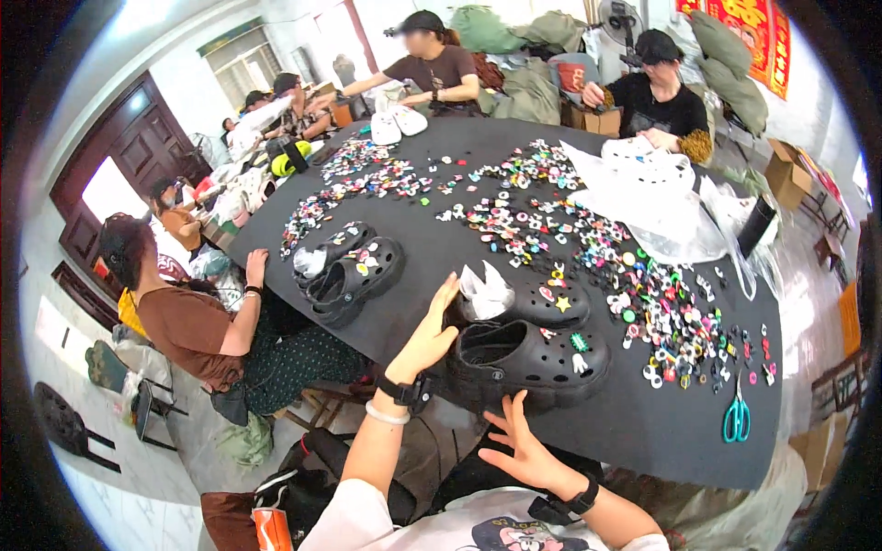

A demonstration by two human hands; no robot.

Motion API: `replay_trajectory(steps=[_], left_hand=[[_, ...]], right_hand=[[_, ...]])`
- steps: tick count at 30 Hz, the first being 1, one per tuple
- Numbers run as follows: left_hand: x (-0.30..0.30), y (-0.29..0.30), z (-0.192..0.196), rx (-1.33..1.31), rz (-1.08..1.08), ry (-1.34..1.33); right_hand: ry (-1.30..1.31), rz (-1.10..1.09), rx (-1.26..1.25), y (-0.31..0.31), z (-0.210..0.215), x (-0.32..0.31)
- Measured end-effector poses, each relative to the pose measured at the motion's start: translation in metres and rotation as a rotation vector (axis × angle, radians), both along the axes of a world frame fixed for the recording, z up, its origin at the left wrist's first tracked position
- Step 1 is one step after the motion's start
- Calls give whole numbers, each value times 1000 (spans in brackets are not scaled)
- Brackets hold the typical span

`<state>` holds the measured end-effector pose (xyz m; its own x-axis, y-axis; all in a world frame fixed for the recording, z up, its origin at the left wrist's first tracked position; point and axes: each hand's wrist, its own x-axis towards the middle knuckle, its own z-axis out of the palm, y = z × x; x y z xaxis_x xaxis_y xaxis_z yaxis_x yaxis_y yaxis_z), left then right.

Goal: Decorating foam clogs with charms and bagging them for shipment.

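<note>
- The black clog (528,358) nearest you sits at the near edge of the black counter (643,432), toe to your right, with a few coloured charms (579,342) already pushed into its upper.
- Your left hand (427,335) lies against its heel end, fingers loosely spread and pointing up; the grip is wide open and closes on nothing, only steadying the shoe.
- Your right hand (524,450) hovers just below the sole edge, fingers splayed, grip open and empty, close to the clog but not clearly touching it.
- To work it well, I judge you should cup the heel more firmly with your left hand so the shoe cannot slide off the counter edge, and keep the upper turned toward you.
- Just behind it lies the second black clog (542,303), stuffed with white paper (484,292) and carrying a yellow star charm (562,303).
- To your right spreads a loose heap of coloured charms (671,321); teal-handled scissors (736,418) lie near the counter edge.
- Further left stands another pair of black clogs (349,271), beside a seated person in a brown top (188,326).
- Across the counter, other people work near white clogs (397,122) and clear plastic bags (643,197).
</note>
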<state>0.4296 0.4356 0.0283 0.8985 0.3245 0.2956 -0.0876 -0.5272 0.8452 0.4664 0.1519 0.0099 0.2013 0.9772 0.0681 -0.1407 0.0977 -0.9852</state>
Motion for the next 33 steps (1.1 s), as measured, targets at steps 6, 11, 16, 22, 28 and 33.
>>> replay_trajectory(steps=[6, 11, 16, 22, 28, 33], left_hand=[[-41, -76, 15, 198, 271, -79], [-55, -143, -15, 593, 406, 90], [-48, -133, -37, 695, 479, -28], [-42, -126, -36, 634, 675, -56], [-62, -149, -39, 165, 668, -58], [-52, -172, -43, -759, 349, -45]], right_hand=[[61, 112, -66, -21, -8, 24], [118, 309, -111, -38, 19, 74], [-327, 71, -99, -11, 112, 141], [-797, -268, -188, 71, 60, 257], [-665, -88, -528, 82, 32, 259], [-532, 4, -304, 60, 11, 260]])
